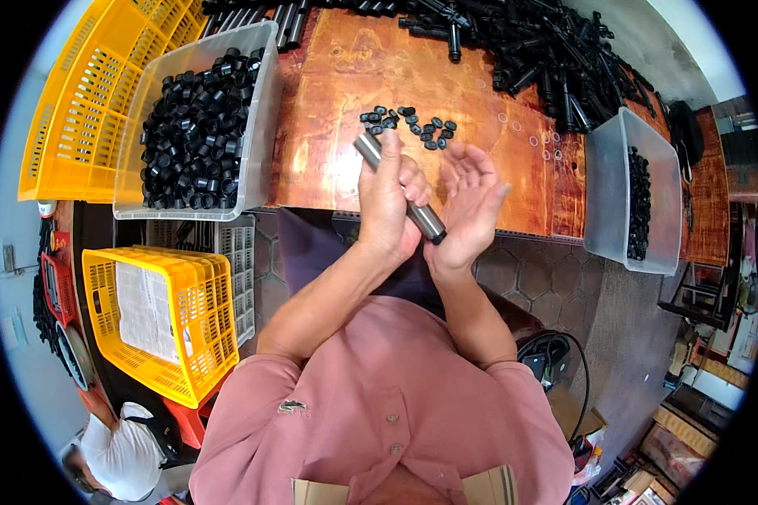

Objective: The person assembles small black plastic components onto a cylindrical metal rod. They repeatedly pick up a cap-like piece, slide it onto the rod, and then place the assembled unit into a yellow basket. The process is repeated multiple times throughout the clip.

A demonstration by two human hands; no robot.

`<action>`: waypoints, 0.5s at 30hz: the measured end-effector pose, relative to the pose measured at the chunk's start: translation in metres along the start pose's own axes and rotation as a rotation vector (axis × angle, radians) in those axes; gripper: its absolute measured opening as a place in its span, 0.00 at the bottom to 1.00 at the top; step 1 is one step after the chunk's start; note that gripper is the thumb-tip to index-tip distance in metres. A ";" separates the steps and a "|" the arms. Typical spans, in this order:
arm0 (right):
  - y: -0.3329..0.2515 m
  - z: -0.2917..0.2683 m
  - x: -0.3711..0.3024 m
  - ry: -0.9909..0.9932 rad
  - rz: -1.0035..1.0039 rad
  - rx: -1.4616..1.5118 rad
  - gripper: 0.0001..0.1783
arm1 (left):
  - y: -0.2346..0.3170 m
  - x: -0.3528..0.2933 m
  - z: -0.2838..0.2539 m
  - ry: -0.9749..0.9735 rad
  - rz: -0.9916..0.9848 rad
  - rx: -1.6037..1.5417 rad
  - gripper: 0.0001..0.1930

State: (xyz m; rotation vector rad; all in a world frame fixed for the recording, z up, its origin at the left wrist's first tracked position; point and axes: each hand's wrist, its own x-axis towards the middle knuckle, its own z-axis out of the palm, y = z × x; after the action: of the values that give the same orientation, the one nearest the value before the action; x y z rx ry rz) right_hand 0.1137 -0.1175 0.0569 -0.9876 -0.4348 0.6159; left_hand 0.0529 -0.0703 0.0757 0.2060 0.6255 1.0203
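Note:
My left hand (387, 198) is wrapped round a shiny grey metal tube (427, 220) that slants from upper left to lower right. A black cap-like piece sits on the tube's lower right end. Beside that end, my right hand (470, 206) is held with fingers spread and palm turned toward the tube; its heel is at or very near the black end, and I cannot tell whether they touch. Beyond my hands, small black caps (413, 119) lie scattered on the reddish-brown wooden table (328, 93).
A clear bin (261, 160) of black rings stands at the left, next to a yellow crate (84, 93). Black tubular parts (556, 50) heap at the back right. Another clear bin (602, 185) stands right. A second yellow crate (202, 295) sits lower left; a person (122, 459) is beyond it.

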 end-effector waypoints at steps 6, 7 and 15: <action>-0.002 0.003 0.006 -0.014 0.027 0.028 0.37 | 0.004 -0.001 0.002 -0.035 0.062 0.001 0.14; -0.002 0.002 0.007 -0.006 0.064 0.038 0.37 | 0.004 0.000 0.001 -0.030 0.042 0.001 0.14; 0.001 -0.039 -0.015 -0.245 0.334 -0.017 0.21 | 0.014 0.003 -0.018 -0.183 -0.095 -0.100 0.23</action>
State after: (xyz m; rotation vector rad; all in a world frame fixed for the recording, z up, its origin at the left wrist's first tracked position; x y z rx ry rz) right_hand 0.1255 -0.1520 0.0358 -1.0136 -0.4950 1.0432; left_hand 0.0335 -0.0626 0.0665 0.1778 0.4133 0.9262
